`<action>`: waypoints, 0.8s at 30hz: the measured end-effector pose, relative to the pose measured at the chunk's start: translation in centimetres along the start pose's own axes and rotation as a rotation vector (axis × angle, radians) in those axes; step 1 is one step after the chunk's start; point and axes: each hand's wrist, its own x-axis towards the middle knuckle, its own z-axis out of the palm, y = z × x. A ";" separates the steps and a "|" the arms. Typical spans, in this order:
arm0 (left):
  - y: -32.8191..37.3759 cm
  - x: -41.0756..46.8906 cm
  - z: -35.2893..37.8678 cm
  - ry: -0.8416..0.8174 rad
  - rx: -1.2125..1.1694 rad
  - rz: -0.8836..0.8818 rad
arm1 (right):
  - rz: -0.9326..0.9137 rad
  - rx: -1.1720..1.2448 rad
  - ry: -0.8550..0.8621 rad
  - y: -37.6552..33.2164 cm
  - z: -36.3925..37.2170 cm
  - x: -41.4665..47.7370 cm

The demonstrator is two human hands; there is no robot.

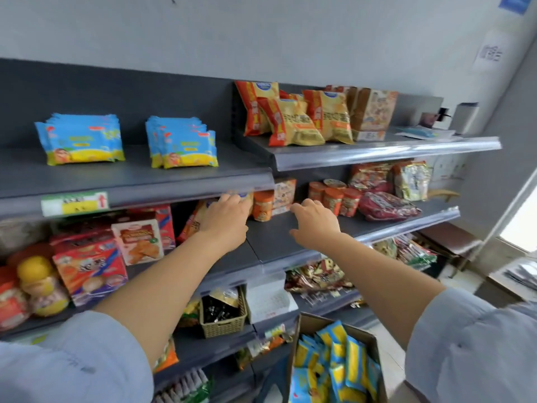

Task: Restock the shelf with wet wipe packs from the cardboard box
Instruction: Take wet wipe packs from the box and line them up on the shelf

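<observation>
Two grips raised: right grip [315, 225] loose, empty; left grip [229, 218] uncertain; cardboard box [308, 322] lies below, nearer right.

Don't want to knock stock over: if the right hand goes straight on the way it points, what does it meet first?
Probably the patterned cardboard carton standing on the grey metal middle shelf, just beyond the fingertips of the right hand; the orange round tub stands close beside it. Depth is unclear.

Two wet wipe stacks [82, 139] on upper left shelf [139, 177]; cardboard box [312, 322] low right, packs [334, 362] inside.
</observation>
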 end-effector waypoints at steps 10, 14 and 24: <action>10.2 -0.8 10.1 -0.211 -0.055 0.108 | 0.121 0.038 -0.232 8.9 8.4 -5.8; 12.9 -0.2 14.8 -0.290 -0.075 0.147 | 0.187 0.041 -0.309 11.2 12.6 -6.9; 18.0 -0.2 25.3 -0.520 -0.177 0.204 | 0.269 0.105 -0.532 15.5 23.2 -9.1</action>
